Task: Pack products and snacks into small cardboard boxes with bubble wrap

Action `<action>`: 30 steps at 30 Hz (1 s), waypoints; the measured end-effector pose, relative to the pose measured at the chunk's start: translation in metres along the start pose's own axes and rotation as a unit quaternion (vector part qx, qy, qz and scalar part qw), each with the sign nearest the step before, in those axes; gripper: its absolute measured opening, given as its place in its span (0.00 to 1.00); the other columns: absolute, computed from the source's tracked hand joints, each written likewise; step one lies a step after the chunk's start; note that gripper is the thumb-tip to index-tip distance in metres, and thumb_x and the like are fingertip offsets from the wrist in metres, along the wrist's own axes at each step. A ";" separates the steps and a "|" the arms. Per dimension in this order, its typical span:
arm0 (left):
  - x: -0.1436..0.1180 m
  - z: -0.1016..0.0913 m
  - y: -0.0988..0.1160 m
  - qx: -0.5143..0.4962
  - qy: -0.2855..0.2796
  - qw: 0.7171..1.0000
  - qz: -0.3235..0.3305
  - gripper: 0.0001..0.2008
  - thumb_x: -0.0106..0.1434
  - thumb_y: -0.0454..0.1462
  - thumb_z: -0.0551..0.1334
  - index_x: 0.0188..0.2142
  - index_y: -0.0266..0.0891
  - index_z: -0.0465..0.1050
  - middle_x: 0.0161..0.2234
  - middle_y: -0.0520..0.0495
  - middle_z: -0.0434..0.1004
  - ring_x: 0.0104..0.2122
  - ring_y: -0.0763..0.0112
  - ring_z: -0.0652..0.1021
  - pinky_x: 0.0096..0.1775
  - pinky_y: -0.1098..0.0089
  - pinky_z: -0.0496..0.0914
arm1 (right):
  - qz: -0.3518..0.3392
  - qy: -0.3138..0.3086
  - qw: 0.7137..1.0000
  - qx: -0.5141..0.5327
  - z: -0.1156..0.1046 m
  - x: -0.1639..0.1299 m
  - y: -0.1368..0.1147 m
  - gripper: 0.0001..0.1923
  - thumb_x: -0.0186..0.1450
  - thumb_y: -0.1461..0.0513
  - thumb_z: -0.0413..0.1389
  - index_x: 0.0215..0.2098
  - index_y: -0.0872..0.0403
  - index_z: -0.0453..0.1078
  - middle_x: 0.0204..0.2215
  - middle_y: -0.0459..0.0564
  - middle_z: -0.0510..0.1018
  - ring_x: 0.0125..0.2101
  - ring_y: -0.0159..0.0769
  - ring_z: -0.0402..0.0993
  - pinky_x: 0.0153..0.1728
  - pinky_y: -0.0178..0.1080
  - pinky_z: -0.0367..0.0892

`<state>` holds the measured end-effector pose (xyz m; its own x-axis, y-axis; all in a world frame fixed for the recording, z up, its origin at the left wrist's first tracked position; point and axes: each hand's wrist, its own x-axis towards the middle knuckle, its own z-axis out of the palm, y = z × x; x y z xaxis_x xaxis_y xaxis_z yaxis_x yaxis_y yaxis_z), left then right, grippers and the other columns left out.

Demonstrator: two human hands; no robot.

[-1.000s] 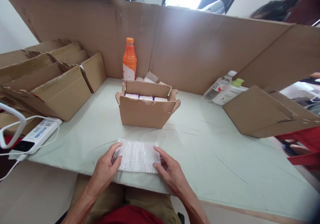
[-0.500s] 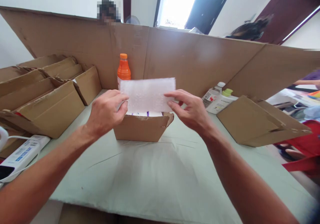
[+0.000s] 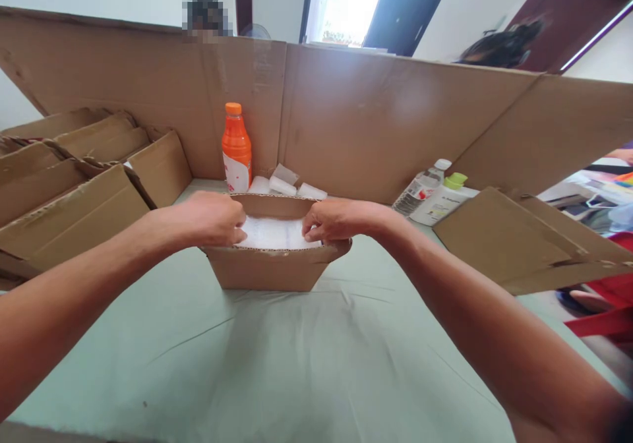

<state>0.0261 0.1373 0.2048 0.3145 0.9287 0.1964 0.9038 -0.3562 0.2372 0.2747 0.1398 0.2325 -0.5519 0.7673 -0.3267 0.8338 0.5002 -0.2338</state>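
Note:
A small open cardboard box [image 3: 270, 271] stands in the middle of the pale green table [image 3: 277, 364]. A white bubble-wrap sheet [image 3: 274, 234] lies flat inside its top opening. My left hand [image 3: 210, 219] presses on the sheet's left end with curled fingers. At the sheet's right end my right hand [image 3: 336, 220] rests, fingertips on it. The box's contents are hidden under the sheet.
An orange bottle [image 3: 236, 147] and small white rolls [image 3: 284, 186] stand behind the box. Stacked cardboard boxes [image 3: 74, 179] fill the left, a flattened box [image 3: 519, 238] lies right, beside two lying bottles [image 3: 435, 189]. A tall cardboard wall [image 3: 386, 113] runs along the back. People sit beyond it.
Both hands lifted the bubble-wrap sheet from the table's near edge, carried it forward over the box, and lowered it into the box opening.

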 end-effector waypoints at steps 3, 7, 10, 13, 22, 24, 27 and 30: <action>-0.003 -0.011 0.004 0.086 -0.101 0.990 0.055 0.16 0.61 0.44 0.56 0.24 0.39 0.74 0.22 0.50 0.70 0.27 0.67 0.74 0.37 0.66 0.63 | -0.032 0.107 0.994 0.008 0.001 0.000 -0.001 0.11 0.62 0.66 0.55 0.31 0.52 0.81 0.24 0.42 0.79 0.25 0.29 0.70 0.26 0.32 0.57; 0.001 -0.012 0.011 0.007 -0.232 0.972 0.050 0.24 0.68 0.50 0.50 0.20 0.42 0.66 0.20 0.49 0.66 0.22 0.68 0.68 0.29 0.67 0.59 | -0.044 0.047 0.997 0.038 0.005 0.009 -0.004 0.14 0.61 0.70 0.53 0.31 0.53 0.80 0.29 0.43 0.82 0.29 0.30 0.73 0.30 0.32 0.61; -0.019 -0.013 0.011 -0.062 -0.160 0.983 0.060 0.27 0.70 0.52 0.46 0.23 0.42 0.69 0.23 0.49 0.67 0.23 0.68 0.70 0.29 0.68 0.61 | -0.034 0.142 0.985 0.087 0.010 -0.012 -0.001 0.13 0.65 0.67 0.52 0.37 0.53 0.81 0.34 0.44 0.83 0.33 0.33 0.76 0.34 0.33 0.65; -0.073 -0.007 0.001 -0.136 0.080 0.986 0.045 0.21 0.69 0.51 0.50 0.34 0.44 0.77 0.30 0.50 0.75 0.32 0.67 0.77 0.36 0.69 0.69 | 0.030 0.383 0.912 0.142 0.040 -0.060 0.014 0.13 0.69 0.59 0.53 0.39 0.53 0.80 0.37 0.48 0.84 0.36 0.36 0.78 0.38 0.37 0.69; -0.136 0.084 -0.028 -0.327 0.138 0.910 -0.213 0.36 0.56 0.51 0.65 0.62 0.45 0.62 0.57 0.40 0.73 0.41 0.59 0.81 0.44 0.56 0.78 | 0.009 0.296 0.890 0.347 0.164 -0.044 0.069 0.61 0.52 0.43 0.69 0.74 0.47 0.45 0.72 0.62 0.51 0.69 0.56 0.55 0.61 0.59 0.62; -0.119 0.092 -0.023 -0.364 0.104 0.900 -0.216 0.33 0.55 0.50 0.65 0.57 0.42 0.65 0.54 0.39 0.74 0.45 0.56 0.81 0.44 0.56 0.78 | -0.037 0.286 0.870 0.400 0.160 -0.015 0.061 0.65 0.48 0.38 0.69 0.73 0.51 0.47 0.71 0.63 0.54 0.68 0.56 0.55 0.62 0.58 0.61; -0.104 0.100 -0.018 -0.386 0.118 0.888 -0.220 0.26 0.54 0.50 0.65 0.48 0.42 0.68 0.47 0.41 0.78 0.48 0.52 0.80 0.45 0.56 0.78 | -0.090 0.274 0.832 0.474 0.154 0.006 0.048 0.64 0.46 0.35 0.67 0.71 0.54 0.51 0.65 0.62 0.67 0.63 0.53 0.66 0.58 0.53 0.68; -0.104 0.107 -0.014 -0.385 0.104 0.890 -0.222 0.25 0.54 0.51 0.66 0.48 0.44 0.68 0.47 0.43 0.78 0.47 0.52 0.81 0.46 0.55 0.78 | -0.059 0.334 0.822 0.457 0.167 -0.009 0.044 0.67 0.43 0.39 0.71 0.71 0.54 0.50 0.62 0.62 0.69 0.61 0.53 0.67 0.57 0.51 0.69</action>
<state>0.0116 0.0572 0.0789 -0.1562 0.9850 0.0736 0.4337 0.0014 0.9010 0.3139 0.0880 0.0717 -0.2423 0.9368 0.2525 0.2460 0.3110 -0.9180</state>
